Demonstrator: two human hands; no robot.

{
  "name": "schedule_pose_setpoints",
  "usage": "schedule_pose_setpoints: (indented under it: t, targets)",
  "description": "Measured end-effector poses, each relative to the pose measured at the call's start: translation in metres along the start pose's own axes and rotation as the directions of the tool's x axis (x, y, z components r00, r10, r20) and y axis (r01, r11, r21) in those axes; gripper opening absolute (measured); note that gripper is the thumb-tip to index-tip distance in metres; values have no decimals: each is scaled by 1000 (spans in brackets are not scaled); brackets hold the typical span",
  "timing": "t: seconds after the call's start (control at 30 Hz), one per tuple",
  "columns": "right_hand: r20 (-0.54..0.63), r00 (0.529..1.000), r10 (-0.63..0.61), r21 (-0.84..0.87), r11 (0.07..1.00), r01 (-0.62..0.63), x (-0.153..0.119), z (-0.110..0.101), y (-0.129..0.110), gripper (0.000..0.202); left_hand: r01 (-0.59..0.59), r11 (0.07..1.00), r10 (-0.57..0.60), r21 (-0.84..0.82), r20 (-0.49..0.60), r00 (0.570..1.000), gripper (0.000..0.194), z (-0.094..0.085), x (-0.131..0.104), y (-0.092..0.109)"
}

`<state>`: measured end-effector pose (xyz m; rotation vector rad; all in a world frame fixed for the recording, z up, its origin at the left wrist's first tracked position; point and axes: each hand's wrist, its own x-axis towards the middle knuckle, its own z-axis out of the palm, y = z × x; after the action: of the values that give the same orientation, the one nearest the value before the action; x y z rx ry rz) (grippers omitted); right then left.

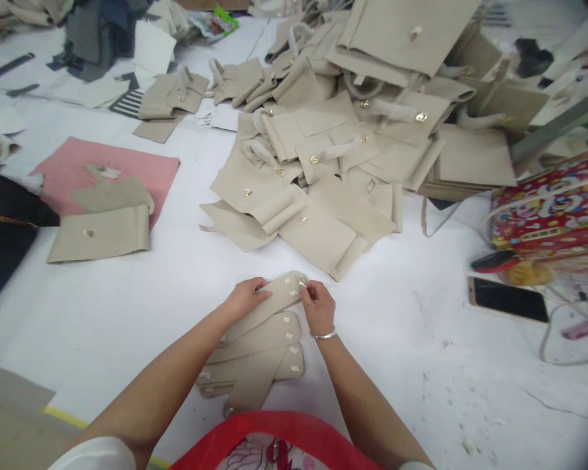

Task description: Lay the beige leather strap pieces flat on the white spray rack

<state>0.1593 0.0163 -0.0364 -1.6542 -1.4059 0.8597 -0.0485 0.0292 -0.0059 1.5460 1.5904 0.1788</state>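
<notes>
My left hand [245, 300] is closed on a long beige strip [278, 292] with a rounded end, thumb on top and fingers beneath. Small white tabs are stuck near that end. At the strip's right tip, my right hand [319, 305] pinches a small white tab [302, 284]; a bracelet circles the wrist. Under and in front of the held strip, more beige strips [259, 336] lie fanned out on the white table, with similar white tabs at their ends. One strip [249, 390] slants across the others toward me.
A large heap of beige bag panels [333, 222] with gold fittings and wrapped handles covers the back middle. Left of it, a beige panel [108, 232] partly overlaps a pink sheet [161, 173]. At right lie a phone [508, 299], cables and a red patterned bag [553, 202].
</notes>
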Motion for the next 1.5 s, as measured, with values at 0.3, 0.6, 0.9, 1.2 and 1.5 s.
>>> schedule_pose_setpoints:
  t: [0.3, 0.6, 0.9, 1.2, 1.5]
  targets:
    - [10, 963, -270, -186, 946, 267, -5, 8, 3, 12, 26, 999, -26, 45, -8, 1000, 18, -1, 2, 6]
    - [21, 951, -308, -206, 930, 306, -3, 12, 0, 11, 32, 999, -32, 34, -19, 999, 16, -1, 3, 7]
    - [-5, 943, -333, -277, 907, 318, -2, 16, 2, 12, 45, 998, -44, 49, -19, 999, 17, -1, 2, 7]
    - [-60, 954, -294, -233, 933, 273, -3, 15, 5, 10, 36, 998, -34, 59, -25, 999, 17, 1, 3, 6]
    - [12, 944, -329, -270, 908, 320, 0, 15, 2, 13, 34, 998, -33, 54, -31, 999, 15, 1, 3, 7]
